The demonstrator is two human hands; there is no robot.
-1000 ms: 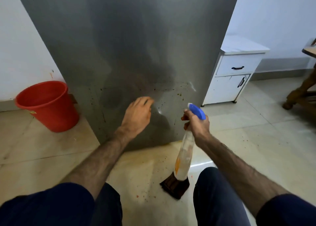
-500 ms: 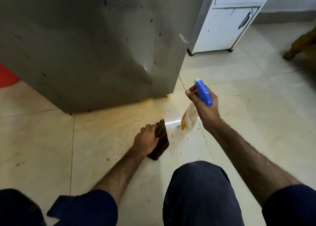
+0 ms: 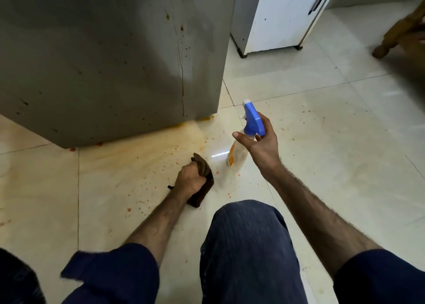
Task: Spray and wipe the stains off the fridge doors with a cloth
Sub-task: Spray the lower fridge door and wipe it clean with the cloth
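The grey steel fridge door (image 3: pixel 110 57) fills the upper left, speckled with dark spots and an orange drip line near its right edge. My left hand (image 3: pixel 189 179) is down at the floor, fingers closed around a dark brown cloth (image 3: pixel 204 177) that bunches up above my knuckles. My right hand (image 3: pixel 262 142) holds a spray bottle (image 3: pixel 238 156) by its blue trigger head, with the clear body and orange label hanging below, right of the cloth and in front of the fridge's lower right corner.
The pale floor tiles (image 3: pixel 322 131) carry orange smears and red specks below the fridge. A white cabinet (image 3: pixel 280 14) stands right of the fridge. A wooden furniture leg (image 3: pixel 391 39) is at the far right. My knee (image 3: pixel 246 246) is bottom centre.
My left hand dropped from the fridge door to the floor and closed on the brown cloth, now bunching it up. The view tilted down; the red bucket left the frame.
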